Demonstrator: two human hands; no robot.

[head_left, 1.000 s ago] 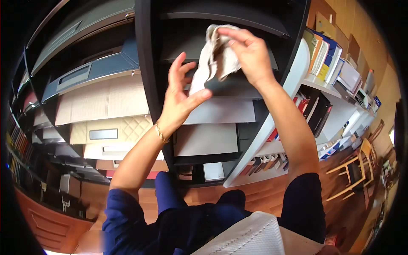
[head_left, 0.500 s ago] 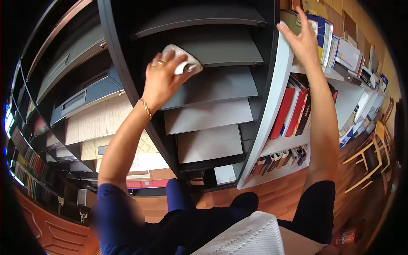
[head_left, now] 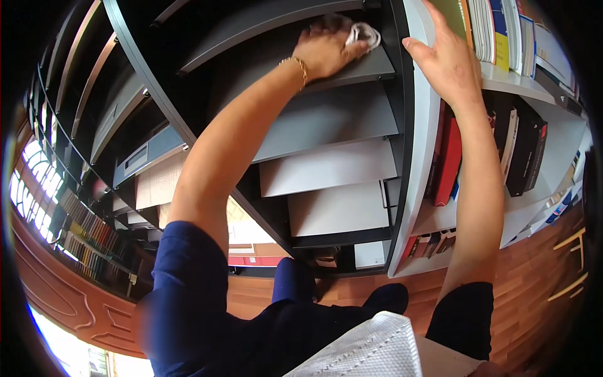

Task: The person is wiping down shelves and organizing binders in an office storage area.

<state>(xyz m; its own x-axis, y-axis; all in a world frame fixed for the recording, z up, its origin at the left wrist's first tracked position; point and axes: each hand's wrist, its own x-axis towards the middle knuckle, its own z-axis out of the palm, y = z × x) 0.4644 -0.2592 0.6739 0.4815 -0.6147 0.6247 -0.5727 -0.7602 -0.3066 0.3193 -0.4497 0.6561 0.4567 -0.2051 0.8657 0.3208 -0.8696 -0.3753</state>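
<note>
Pressing a crumpled white cloth flat against a grey shelf board, the left hand has its fingers curled over the wad, which bunches out past the fingertips toward the board's right end, close to the dark upright there; the grip is closed on the cloth, palm down, apparently so that the weight of the reaching arm bears on the surface. A thin gold bracelet sits at that wrist. Right hand: open, fingers spread, holding nothing, laid flat against the front edge of the white bookcase upright, seemingly as a brace while the body leans in. Below the cloth's shelf: further grey boards stepped one under another within the black frame, bare as far as the view shows. To the right of the white upright: compartments of upright books, pale and yellow spines in the upper one, red and black spines in the one beneath. Both arms rise from dark blue short sleeves. Lower edge: a white textured fabric, kind not discernible. Floor: reddish wood boards.
</note>
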